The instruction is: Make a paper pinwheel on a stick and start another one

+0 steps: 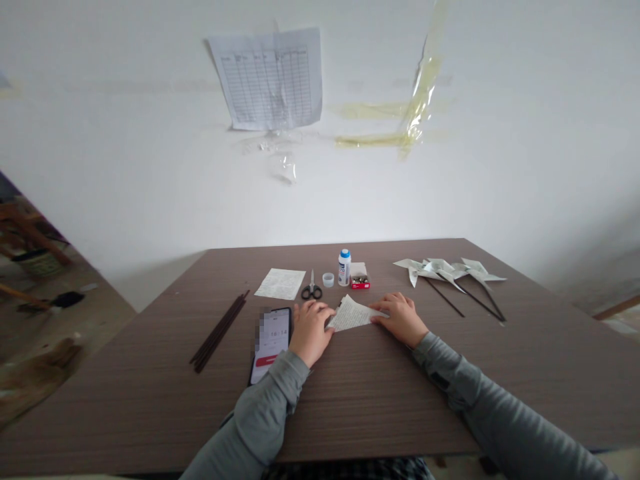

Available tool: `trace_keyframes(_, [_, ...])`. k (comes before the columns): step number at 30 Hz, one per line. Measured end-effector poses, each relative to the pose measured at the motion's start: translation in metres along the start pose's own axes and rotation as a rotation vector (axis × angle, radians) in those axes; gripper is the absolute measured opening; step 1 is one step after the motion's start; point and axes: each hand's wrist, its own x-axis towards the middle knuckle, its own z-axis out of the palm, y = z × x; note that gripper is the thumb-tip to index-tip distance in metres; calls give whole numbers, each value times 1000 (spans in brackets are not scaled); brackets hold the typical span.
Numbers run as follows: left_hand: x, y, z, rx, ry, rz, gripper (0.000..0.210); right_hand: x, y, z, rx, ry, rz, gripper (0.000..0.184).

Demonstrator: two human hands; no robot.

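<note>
A printed sheet of paper point(354, 316), folded to a triangle, lies on the table between my hands. My left hand point(312, 331) has its thumb and fingers closed at the paper's left corner, just right of the phone. At the opposite corner, my right hand point(400, 320) pinches the paper between thumb and fingers. Beyond the paper stand a white bottle with a blue cap point(345, 268), a small clear cup point(328, 280) and an open red box point(360, 283) of small metal pieces. Black-handled scissors point(311, 291) lie beside a flat printed paper square point(281, 284).
A lit phone point(274, 341) rests by my left forearm. Several dark sticks point(220, 332) lie farther left. At the right are paper pinwheels point(440, 269) on dark sticks. The brown table point(360, 413) meets a white wall with a taped sheet point(273, 80).
</note>
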Motion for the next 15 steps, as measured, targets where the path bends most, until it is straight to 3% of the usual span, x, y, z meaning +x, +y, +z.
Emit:
trace_keyframes(11, [-3,5,-4,-108,-45,46,54,2,0,1,-8,0,0,48])
trace_keyframes(15, [-4,6,-3,-116,-88,20,52,2,0,1,-4,0,5,42])
